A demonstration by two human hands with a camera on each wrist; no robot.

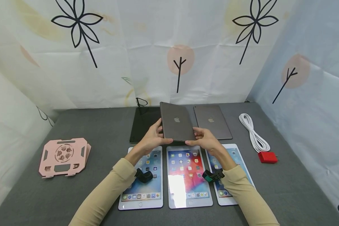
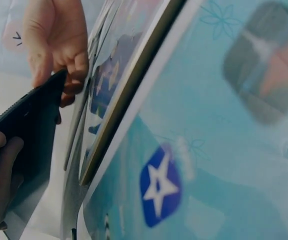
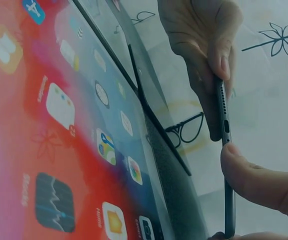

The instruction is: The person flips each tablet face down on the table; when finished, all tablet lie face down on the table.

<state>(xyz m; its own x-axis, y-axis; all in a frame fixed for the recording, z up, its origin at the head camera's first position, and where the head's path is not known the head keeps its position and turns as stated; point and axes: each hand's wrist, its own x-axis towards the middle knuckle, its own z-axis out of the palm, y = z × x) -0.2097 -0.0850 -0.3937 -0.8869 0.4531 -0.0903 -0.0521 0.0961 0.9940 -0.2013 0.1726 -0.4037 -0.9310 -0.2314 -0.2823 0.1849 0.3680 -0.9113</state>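
Note:
Both hands hold a dark grey tablet (image 1: 177, 123), tilted up above the back row, its apple-logo back toward the head camera. My left hand (image 1: 152, 136) grips its left edge and lower corner, thumb along the bottom. At the lower right corner my right hand (image 1: 204, 139) pinches it, thumb on the near edge. The right wrist view shows the tablet's thin edge (image 3: 226, 125) with its port and speaker holes between the two hands. Behind it on the left lies a black tablet (image 1: 142, 122), partly covered. A second grey tablet (image 1: 213, 121) lies back-up on the right.
Three white tablets with lit screens lie in front: left (image 1: 144, 188), middle (image 1: 189, 179) and right (image 1: 237, 157), partly under the forearms. A pink slotted stand (image 1: 64, 157) is at the left. A white coiled cable (image 1: 252, 133) and red plug adapter (image 1: 267, 157) lie at the right.

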